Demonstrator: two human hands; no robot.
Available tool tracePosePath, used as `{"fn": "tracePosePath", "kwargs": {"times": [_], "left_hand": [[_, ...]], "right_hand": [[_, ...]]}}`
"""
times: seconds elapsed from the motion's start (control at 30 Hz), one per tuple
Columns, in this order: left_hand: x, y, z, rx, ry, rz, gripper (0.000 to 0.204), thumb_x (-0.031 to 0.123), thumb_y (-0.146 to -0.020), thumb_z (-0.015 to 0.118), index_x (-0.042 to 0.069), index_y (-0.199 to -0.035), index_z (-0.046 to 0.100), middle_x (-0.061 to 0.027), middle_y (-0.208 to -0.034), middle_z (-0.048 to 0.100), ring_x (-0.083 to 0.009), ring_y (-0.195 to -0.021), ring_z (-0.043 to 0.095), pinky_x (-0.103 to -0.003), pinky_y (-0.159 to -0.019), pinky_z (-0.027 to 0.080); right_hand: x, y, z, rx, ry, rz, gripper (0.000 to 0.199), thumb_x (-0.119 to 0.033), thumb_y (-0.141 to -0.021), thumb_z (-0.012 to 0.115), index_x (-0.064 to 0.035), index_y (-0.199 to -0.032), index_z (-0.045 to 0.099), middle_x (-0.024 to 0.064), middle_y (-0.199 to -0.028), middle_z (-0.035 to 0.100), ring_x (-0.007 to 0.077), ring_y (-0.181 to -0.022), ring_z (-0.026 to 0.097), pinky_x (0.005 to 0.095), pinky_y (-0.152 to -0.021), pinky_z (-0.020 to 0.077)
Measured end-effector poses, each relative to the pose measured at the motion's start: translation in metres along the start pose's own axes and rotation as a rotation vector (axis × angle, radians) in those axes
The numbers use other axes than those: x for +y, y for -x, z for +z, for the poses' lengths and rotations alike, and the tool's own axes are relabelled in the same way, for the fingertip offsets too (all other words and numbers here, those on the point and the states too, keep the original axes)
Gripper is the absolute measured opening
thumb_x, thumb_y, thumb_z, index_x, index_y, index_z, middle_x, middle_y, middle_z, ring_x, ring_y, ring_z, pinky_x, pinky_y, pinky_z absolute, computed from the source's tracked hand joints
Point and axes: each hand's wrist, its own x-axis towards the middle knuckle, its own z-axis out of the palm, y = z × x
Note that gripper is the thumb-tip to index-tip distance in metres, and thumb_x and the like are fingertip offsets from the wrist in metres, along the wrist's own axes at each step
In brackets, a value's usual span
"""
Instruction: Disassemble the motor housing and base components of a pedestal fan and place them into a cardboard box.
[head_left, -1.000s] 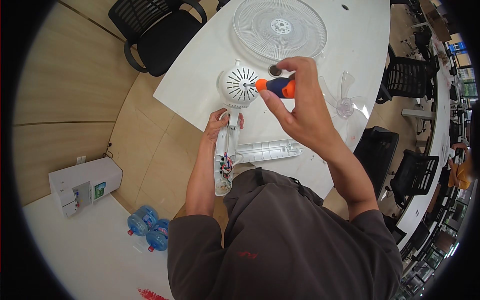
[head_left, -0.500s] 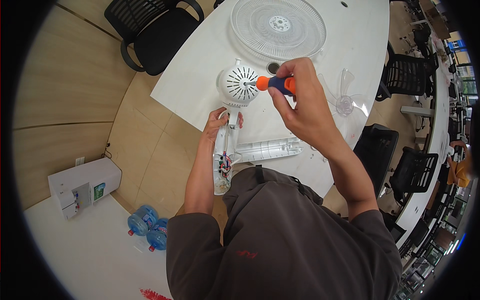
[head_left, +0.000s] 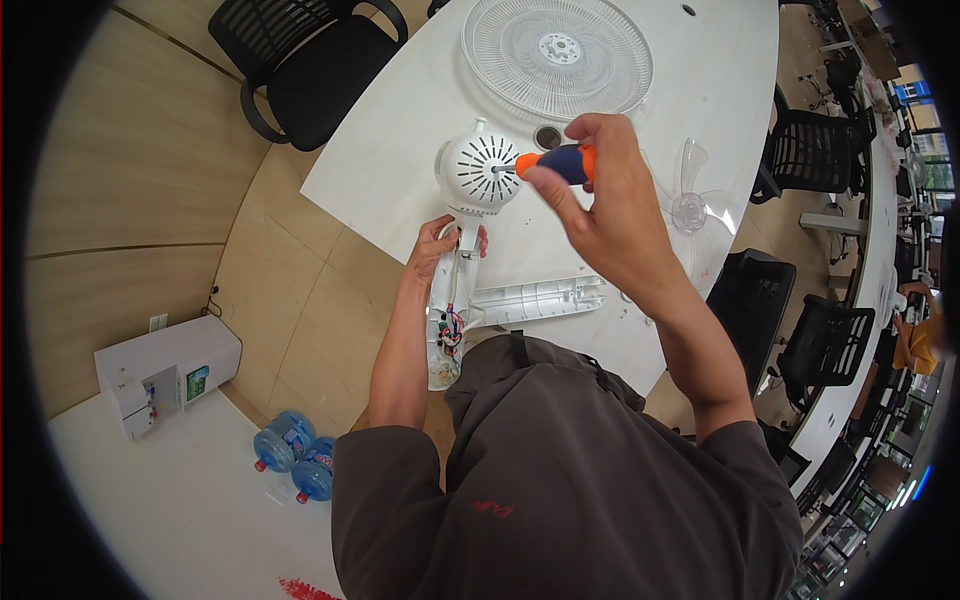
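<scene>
In my right hand [head_left: 610,205] is a screwdriver [head_left: 565,163] with a dark blue and orange handle. Its shaft points left, and the tip meets the middle of the slotted rear cover on a white fan motor housing [head_left: 475,190]. My left hand [head_left: 432,245] grips the fan's white neck [head_left: 467,237] just below that housing. The column below is open, showing coloured wires and a green circuit board [head_left: 446,332]. A long white cover piece [head_left: 540,300] lies on the table to the right of the column.
A round wire fan grille [head_left: 557,85] rests at the far side of the white table [head_left: 385,140]. Transparent fan blades [head_left: 689,211] lie right of my right hand. Small loose bits sit near the cover piece. Black chairs [head_left: 330,90] and blue water bottles [head_left: 284,440] stand around.
The fingers of my right hand have shifted and turned on the screwdriver handle, the thumb now nearer its front. The motor housing has hardly moved; my left hand keeps its grip.
</scene>
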Motion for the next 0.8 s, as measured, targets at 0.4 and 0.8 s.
{"fn": "tracePosePath", "kwargs": {"times": [0.4, 0.8], "left_hand": [[-0.001, 0.000, 0.002, -0.003, 0.002, 0.002, 0.056, 0.030, -0.081, 0.077, -0.010, -0.116, 0.058, -0.0205, -0.099, 0.067, -0.0292, -0.085, 0.068, -0.041, -0.075, 0.057], [-0.007, 0.000, -0.007, 0.026, -0.009, -0.017, 0.057, 0.029, -0.081, 0.078, -0.011, -0.116, 0.058, -0.0206, -0.100, 0.067, -0.0294, -0.085, 0.069, -0.042, -0.076, 0.058]], "right_hand": [[0.002, -0.001, 0.000, -0.020, -0.049, 0.033, 0.036, -0.003, -0.085, 0.066, 0.0017, -0.114, 0.047, 0.0158, -0.105, 0.050, 0.0301, -0.087, 0.062, 0.0379, -0.077, 0.0512], [0.006, -0.002, 0.004, 0.031, -0.056, -0.077, 0.035, -0.002, -0.085, 0.064, 0.0015, -0.115, 0.047, 0.0177, -0.108, 0.050, 0.0327, -0.087, 0.063, 0.0396, -0.075, 0.0518]]}}
